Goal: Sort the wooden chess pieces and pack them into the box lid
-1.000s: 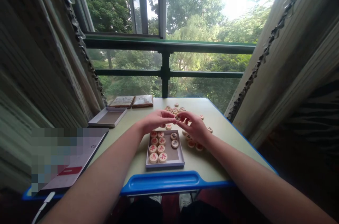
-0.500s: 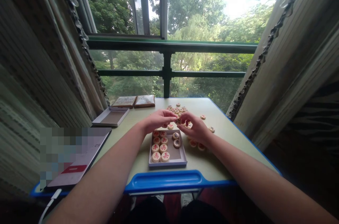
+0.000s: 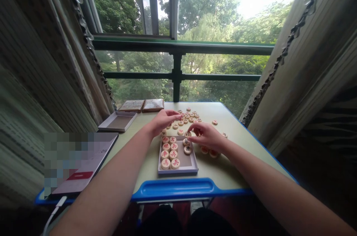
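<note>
A shallow box [image 3: 178,171] stands near the table's front edge. Two columns of red-marked round pieces [image 3: 173,154] fill its left part, and two black-marked pieces [image 3: 187,150] lie at its right side. At the box's far right corner, my right hand [image 3: 208,134] has its thumb and fingers around a black-marked piece [image 3: 187,134]. My left hand [image 3: 166,118] hovers beyond the box, fingers apart with nothing held, beside several loose pieces [image 3: 191,120] scattered on the table.
An empty box lid [image 3: 118,122] and two flat brown-edged cases [image 3: 153,105] sit at the back left. A tablet [image 3: 86,169] with a white cable [image 3: 57,206] lies at the left. More pieces [image 3: 214,122] are on the right.
My hands have moved apart. The black-marked piece has come down toward the box's far right corner with my right hand, and my left hand has let go of it and opened.
</note>
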`<state>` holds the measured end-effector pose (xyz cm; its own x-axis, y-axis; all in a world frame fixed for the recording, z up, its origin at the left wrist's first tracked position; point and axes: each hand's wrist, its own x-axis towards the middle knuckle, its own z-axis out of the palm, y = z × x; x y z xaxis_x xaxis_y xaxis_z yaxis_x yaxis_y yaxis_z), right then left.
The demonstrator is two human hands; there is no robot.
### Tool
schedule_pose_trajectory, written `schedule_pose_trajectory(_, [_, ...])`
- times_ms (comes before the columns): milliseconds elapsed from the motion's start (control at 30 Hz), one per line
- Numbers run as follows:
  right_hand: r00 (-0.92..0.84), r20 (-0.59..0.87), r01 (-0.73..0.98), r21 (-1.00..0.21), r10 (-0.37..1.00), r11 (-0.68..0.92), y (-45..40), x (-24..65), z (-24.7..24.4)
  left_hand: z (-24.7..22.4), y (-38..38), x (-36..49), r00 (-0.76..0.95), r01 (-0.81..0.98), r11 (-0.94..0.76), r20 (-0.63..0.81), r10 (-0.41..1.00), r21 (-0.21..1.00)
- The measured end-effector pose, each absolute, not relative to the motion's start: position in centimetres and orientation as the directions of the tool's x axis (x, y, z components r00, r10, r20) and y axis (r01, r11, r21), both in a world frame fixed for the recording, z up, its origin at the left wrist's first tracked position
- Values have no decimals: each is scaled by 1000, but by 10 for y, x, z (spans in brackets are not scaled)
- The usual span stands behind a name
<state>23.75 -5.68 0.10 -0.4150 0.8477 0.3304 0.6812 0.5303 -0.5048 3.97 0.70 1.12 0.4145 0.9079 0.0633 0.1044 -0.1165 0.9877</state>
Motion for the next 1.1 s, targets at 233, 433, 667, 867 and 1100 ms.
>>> schedule_pose_trajectory(233, [-405,231,740,-486,885,465,-59,236,2,10,9,39,388,185,-111,32,921,976])
schedule_pose_trajectory(433, [-423,199,726,-510,884,462,-58,236,-2,7,8,41,425,215,-137,33,904,967])
schedule_pose_trajectory(667, [-346,335,701,-528,876,479,-57,242,7,9,7,39,489,239,-207,67,870,949])
schedule_pose_trajectory(867, [-192,407,707,-574,893,414,-52,248,9,10,0,42,697,396,-427,37,716,813])
schedule_pose_trajectory(1100, [-194,423,697,-576,885,428,-50,246,3,12,-6,45,747,463,-534,13,665,707])
